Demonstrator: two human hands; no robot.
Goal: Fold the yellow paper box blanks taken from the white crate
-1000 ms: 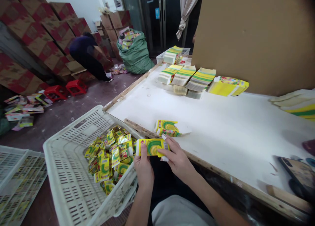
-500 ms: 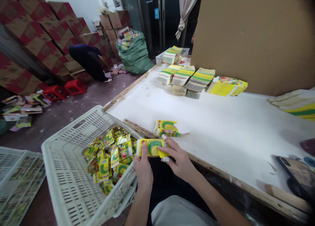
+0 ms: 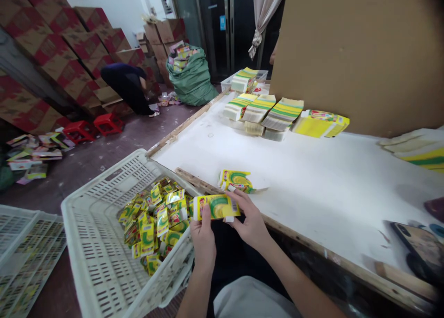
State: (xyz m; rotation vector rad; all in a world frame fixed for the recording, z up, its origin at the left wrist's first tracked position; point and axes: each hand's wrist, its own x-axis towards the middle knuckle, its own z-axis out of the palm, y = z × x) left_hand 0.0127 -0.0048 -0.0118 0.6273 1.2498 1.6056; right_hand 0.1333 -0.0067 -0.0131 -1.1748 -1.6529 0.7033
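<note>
We hold a yellow box (image 3: 222, 208) just below the centre of the frame, our left hand (image 3: 204, 239) clamped on its left end, our right hand (image 3: 251, 222) grasping its right end. Just beyond, another carton (image 3: 236, 178) lies on the white table (image 3: 322, 184). At lower left, a basket (image 3: 95, 237) holds similar packets (image 3: 147, 237).

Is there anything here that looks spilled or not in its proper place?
Perhaps: packaging lies scattered on the floor beside the red stools, while similar packaging fills the green sack. The yellow carton in the left hand and right hand shows no clear damage.
</note>
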